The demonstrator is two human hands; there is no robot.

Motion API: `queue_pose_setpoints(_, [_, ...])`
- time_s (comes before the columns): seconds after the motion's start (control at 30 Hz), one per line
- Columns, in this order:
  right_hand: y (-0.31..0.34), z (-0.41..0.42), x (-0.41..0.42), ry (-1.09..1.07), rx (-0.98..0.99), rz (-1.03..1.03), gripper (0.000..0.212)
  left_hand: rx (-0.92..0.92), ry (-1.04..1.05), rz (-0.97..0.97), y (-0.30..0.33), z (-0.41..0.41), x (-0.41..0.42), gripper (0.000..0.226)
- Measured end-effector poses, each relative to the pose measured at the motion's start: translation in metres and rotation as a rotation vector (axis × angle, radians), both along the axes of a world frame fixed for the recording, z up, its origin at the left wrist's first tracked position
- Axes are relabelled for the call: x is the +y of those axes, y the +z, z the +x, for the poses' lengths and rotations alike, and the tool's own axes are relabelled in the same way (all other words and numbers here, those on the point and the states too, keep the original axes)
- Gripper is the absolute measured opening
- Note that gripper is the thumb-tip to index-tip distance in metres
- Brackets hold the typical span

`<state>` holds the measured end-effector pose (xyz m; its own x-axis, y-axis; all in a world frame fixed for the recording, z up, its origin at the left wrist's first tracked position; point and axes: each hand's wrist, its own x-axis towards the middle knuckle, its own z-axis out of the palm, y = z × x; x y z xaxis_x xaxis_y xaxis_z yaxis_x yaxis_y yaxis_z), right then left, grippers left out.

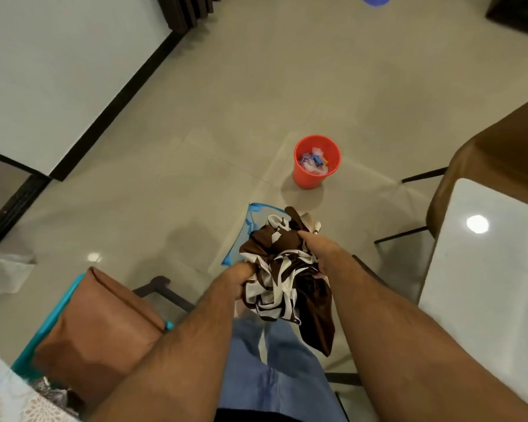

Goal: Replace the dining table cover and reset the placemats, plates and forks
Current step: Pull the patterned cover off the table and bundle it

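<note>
Both hands, left (244, 277) and right (319, 249), grip bunched brown-and-white table cover (287, 269) at waist height above floor (226, 117); white counter (485, 269) at right, red bin (316, 161) ahead.

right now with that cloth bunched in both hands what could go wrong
A brown tail of the cloth hangs below the left hand and right hand near the legs, so it might snag a step. The red bin stands on the floor ahead and could get kicked over.
</note>
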<state>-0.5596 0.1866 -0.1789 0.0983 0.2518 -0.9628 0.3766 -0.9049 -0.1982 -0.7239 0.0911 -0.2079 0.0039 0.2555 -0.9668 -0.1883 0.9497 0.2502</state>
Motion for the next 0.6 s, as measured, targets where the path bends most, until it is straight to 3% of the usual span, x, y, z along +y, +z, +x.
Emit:
queue_pose_setpoints(0.07, [-0.012, -0.005, 0.013, -0.003, 0.001, -0.03, 0.051, -0.019, 0.021, -0.033, -0.015, -0.002, 0.009, 0.026])
queue_pose_setpoints(0.2, [-0.048, -0.016, 0.036, -0.008, -0.012, -0.075, 0.048, 0.056, 0.023, -0.12, -0.072, -0.014, 0.027, 0.042])
queue_pose_setpoints(0.3, [-0.075, -0.028, 0.054, 0.015, -0.02, -0.118, 0.048, 0.086, 0.036, -0.176, -0.102, -0.018, 0.039, 0.036])
queue_pose_setpoints(0.47, [-0.113, -0.049, 0.081, 0.041, -0.08, -0.172, 0.048, 0.146, 0.112, -0.149, -0.169, -0.026, 0.05, 0.04])
queue_pose_setpoints(0.53, [-0.128, -0.059, 0.086, 0.038, -0.078, -0.189, 0.048, 0.163, 0.132, -0.123, -0.209, -0.031, 0.045, 0.028])
queue_pose_setpoints(0.6, [-0.144, -0.066, 0.088, -0.003, -0.07, -0.185, 0.048, 0.177, 0.162, -0.122, -0.203, -0.031, 0.054, 0.031])
